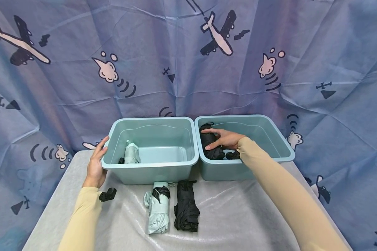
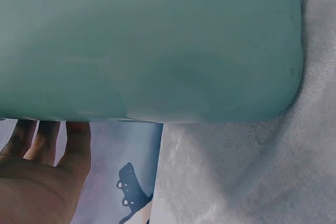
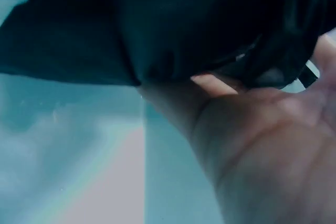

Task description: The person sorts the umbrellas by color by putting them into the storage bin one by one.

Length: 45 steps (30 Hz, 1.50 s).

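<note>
In the right bin (image 1: 213,170), my right hand (image 1: 226,138) grips a black folded umbrella (image 1: 209,141) lying along the bin's left wall. Thumb and fingers spread around the umbrella's sides; its dark fabric (image 3: 173,24) fills the upper part of the right wrist view. My left hand (image 1: 95,170) rests against the outer left side of the left bin (image 1: 157,173), its fingers extended along the wall and rim. Inside that bin, a pale green folded umbrella (image 1: 132,153) leans at the left end, with a small black piece (image 1: 121,160) beside it.
On the grey cloth-covered table (image 1: 232,216), another pale green folded umbrella (image 1: 159,209) and a black folded umbrella (image 1: 186,207) lie side by side before the bins. A blue curtain (image 1: 176,69) with airplane prints hangs behind. The two bins stand side by side.
</note>
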{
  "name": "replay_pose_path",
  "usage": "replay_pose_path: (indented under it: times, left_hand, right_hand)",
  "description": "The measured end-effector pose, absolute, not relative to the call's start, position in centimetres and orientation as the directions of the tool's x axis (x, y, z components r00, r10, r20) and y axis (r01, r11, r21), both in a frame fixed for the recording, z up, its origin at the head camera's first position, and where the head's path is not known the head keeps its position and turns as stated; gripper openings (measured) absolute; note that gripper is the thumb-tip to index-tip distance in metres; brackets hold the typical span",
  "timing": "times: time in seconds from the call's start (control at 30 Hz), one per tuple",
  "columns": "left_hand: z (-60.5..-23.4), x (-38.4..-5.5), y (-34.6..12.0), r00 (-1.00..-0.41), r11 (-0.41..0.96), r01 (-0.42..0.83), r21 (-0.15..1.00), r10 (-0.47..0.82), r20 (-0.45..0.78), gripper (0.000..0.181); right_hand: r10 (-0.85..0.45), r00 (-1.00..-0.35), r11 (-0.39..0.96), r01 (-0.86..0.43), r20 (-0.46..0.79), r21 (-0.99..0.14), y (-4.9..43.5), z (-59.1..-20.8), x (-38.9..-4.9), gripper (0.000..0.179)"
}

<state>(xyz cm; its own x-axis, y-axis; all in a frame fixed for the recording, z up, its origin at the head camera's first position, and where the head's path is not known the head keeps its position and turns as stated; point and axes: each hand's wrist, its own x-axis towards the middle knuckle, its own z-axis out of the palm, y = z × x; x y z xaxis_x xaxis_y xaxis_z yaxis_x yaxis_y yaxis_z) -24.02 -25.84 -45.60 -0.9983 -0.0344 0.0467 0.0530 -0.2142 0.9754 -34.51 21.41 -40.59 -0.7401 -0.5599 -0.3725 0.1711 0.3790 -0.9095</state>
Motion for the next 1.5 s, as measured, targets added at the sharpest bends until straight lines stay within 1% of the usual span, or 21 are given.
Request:
replay_pose_path:
  times: [0.27,0.5,0.9,1.23,1.4,1.5]
  left_hand:
    - [-45.57,-24.08,-25.69,-0.998,-0.206,0.048,0.977,-0.04,0.041,0.053]
    - [-45.58,-24.05,-25.67,-0.998,-0.214,0.052,0.975,-0.035,0.045,0.054]
    - [-45.53,-24.04,-25.63,-0.998,-0.216,0.05,0.975,-0.04,0.043,0.053]
    - [-45.65,-23.99,-25.64,-0.997,-0.24,0.072,0.968,-0.032,0.067,0.053]
    - [-45.62,-23.89,-25.64,-0.998,-0.223,0.057,0.973,-0.039,0.049,0.053]
    - [-45.58,-23.81,-25.66,-0.998,-0.212,0.047,0.976,-0.044,0.038,0.052]
  right_hand:
    - [-0.535,-0.728,0.445,0.188,-0.429,-0.875,21.04,-40.89,-34.56,0.088]
    - [-0.526,-0.708,0.476,0.212,-0.47,-0.853,20.96,-41.32,-34.76,0.09]
    - [-0.498,-0.705,0.538,0.205,-0.505,-0.818,20.88,-41.48,-34.89,0.097]
    - [-0.488,-0.704,0.598,0.161,-0.516,-0.785,20.86,-41.43,-34.91,0.099]
    - [-0.484,-0.698,0.602,0.172,-0.528,-0.78,20.63,-41.38,-34.88,0.098]
    - [-0.492,-0.682,0.587,0.199,-0.541,-0.785,20.58,-41.61,-34.98,0.098]
